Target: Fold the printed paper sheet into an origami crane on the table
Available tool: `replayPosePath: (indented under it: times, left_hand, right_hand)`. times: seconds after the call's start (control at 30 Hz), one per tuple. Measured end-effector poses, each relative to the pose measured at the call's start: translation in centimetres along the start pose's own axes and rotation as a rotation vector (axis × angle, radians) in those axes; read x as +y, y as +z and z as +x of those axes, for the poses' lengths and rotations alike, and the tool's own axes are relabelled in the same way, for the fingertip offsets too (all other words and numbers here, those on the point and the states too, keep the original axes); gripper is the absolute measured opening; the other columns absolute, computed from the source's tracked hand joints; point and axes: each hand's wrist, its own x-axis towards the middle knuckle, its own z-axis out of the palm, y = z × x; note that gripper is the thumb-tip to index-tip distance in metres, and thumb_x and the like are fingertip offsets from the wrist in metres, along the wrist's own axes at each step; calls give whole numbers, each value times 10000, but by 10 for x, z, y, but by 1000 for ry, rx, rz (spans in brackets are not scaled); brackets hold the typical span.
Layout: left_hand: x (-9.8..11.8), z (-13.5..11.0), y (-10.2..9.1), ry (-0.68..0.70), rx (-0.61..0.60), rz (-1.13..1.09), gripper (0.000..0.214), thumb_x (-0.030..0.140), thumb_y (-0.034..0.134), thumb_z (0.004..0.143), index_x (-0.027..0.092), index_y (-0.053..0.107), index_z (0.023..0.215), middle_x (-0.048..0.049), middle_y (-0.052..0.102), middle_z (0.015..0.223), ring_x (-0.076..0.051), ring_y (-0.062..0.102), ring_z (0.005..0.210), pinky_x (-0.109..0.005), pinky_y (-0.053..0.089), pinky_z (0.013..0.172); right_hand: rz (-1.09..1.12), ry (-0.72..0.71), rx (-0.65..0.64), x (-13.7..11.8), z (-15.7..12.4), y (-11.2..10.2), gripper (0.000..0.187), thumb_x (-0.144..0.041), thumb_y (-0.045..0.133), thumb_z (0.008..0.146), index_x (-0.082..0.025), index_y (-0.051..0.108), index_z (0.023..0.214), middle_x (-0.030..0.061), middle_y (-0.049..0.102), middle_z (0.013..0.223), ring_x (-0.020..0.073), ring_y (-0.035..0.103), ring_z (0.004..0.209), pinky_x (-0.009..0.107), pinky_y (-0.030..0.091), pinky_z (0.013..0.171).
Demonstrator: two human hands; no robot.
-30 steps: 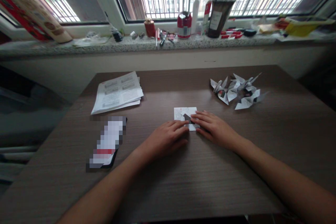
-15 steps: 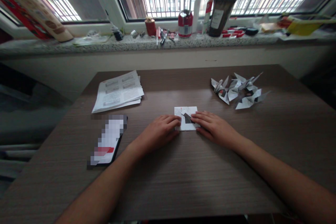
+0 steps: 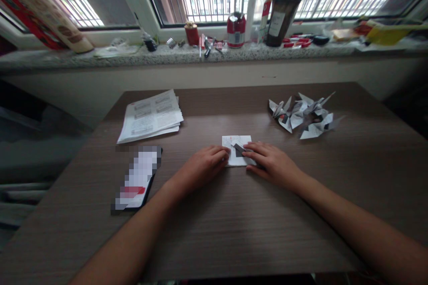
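Paper [image 3: 238,148] between left hand [image 3: 207,161] and right hand [image 3: 273,162].
Left curled at paper's edge, can't tell if gripping; right laid on top, unclenched.

Left forearm [image 3: 136,228] and right forearm [image 3: 354,226] bare to edge of view; both slim, tapering to narrow wrists [image 3: 174,187]. Left hand [image 3: 207,162] and right hand [image 3: 274,162] also bare, fingers [image 3: 262,148] slender. Nails too small to make out.
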Motion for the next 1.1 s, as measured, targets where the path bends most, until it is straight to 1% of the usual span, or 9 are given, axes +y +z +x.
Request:
replayPosePath:
  times: [0.17,0.4,0.57,0.67,0.77,0.8,0.9,0.97,1.1]
  left_hand:
    - [-1,1,2,-24,0,-9,141,197,540,1066,187,655,1147,-106,700,1264,-250,674,1145,-434,570,996]
    - [-4,4,9,-71,19,32,137,237,496,1090,175,611,1133,-107,688,1221,-270,649,1146,-456,544,1012]
    - [-1,6,6,-95,13,-7,144,237,461,1094,183,594,1104,-107,684,1185,-268,644,1120,-463,536,998]
    - [2,3,1,-87,-4,-48,96,277,544,1066,203,589,1108,-106,674,1205,-267,641,1128,-451,533,998]
    - [3,0,-2,-61,-18,-78,163,313,676,998,216,595,1101,-103,663,1246,-277,630,1161,-446,527,1009]
    - [2,0,-2,-54,-15,-84,147,288,677,993,216,601,1096,-101,664,1247,-275,629,1166,-443,525,1013]
    - [-1,1,1,-49,24,-97,78,204,586,1024,207,626,1092,-97,680,1210,-253,646,1135,-427,530,1001]
    - [-3,2,4,-56,55,-98,94,217,557,1045,203,642,1083,-95,689,1180,-248,656,1104,-423,535,983]
    - [-4,4,9,-105,96,-89,99,251,563,1056,194,643,1051,-90,686,1129,-245,652,1062,-415,529,958]
  right_hand:
    - [58,24,27,-1,1,5,328,-358,639,1024,-206,674,1313,144,663,1408,311,636,1293,522,564,1057]
    - [61,71,28,-6,4,7,310,-379,660,1012,-193,696,1258,136,691,1357,311,669,1229,502,575,1018]
    - [73,70,47,-8,6,4,236,-325,621,1035,-204,726,1209,138,713,1319,295,693,1196,486,586,993]
    - [98,77,70,-8,6,4,225,-310,627,1029,-227,739,1206,127,726,1302,288,705,1184,486,594,982]
    - [122,78,87,-6,6,5,223,-302,623,1030,-232,743,1205,121,730,1297,280,710,1170,476,600,973]
    - [129,78,89,-6,6,5,223,-300,622,1031,-228,742,1205,121,730,1295,278,711,1166,471,600,974]
    - [140,86,92,-6,5,6,227,-298,621,1033,-216,735,1212,119,731,1291,278,709,1165,462,595,981]
    - [140,89,88,-6,5,6,231,-296,619,1035,-208,729,1218,118,731,1288,279,707,1167,463,592,984]
    - [130,82,83,-8,4,6,227,-299,611,1041,-201,729,1208,125,726,1303,284,707,1167,475,590,981]
